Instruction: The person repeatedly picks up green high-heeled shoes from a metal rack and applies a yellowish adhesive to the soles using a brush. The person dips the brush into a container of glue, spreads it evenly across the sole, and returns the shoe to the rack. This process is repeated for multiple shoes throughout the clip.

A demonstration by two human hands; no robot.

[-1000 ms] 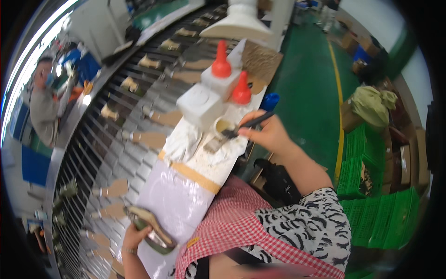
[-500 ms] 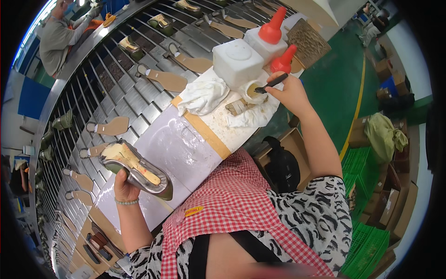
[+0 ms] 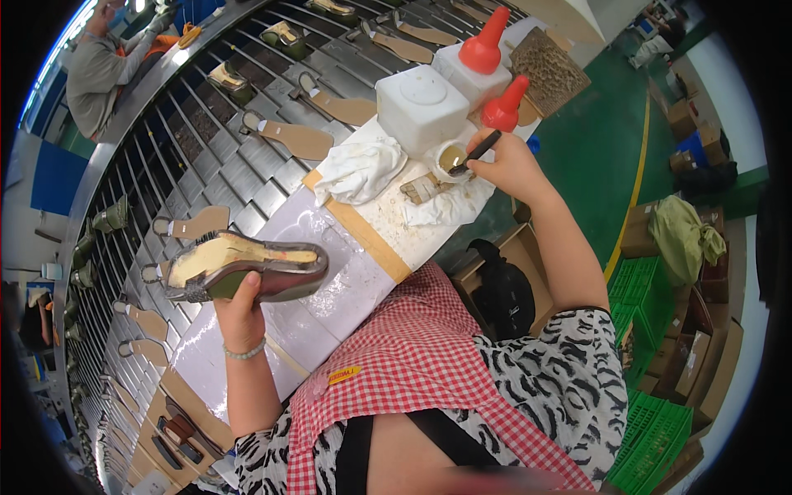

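Observation:
A shoe upper [image 3: 247, 268], dark and shiny with a cream underside turned up, is gripped by my left hand [image 3: 241, 318] over the pale work board [image 3: 318, 256]. Its thumb lies along the side of the shoe. My right hand [image 3: 507, 165] pinches the black handle of a small brush [image 3: 484, 144]. The brush's lower end is at the mouth of a small white jar [image 3: 452, 158] with a yellowish inside. Close by lie a crumpled white cloth [image 3: 360, 169] and a brownish wrapped block [image 3: 425, 188].
Behind the jar stand a square white container [image 3: 421, 107] and bottles with red nozzles [image 3: 481, 41]. A conveyor of metal bars carries tan soles [image 3: 289, 139] and shoes on the left. A person [image 3: 99, 74] works across it. Green crates [image 3: 652, 445] and cartons sit on the right.
My left hand has turned the shoe to lie more level and shifted it slightly right. The brush in my right hand has tilted and moved slightly down at the jar.

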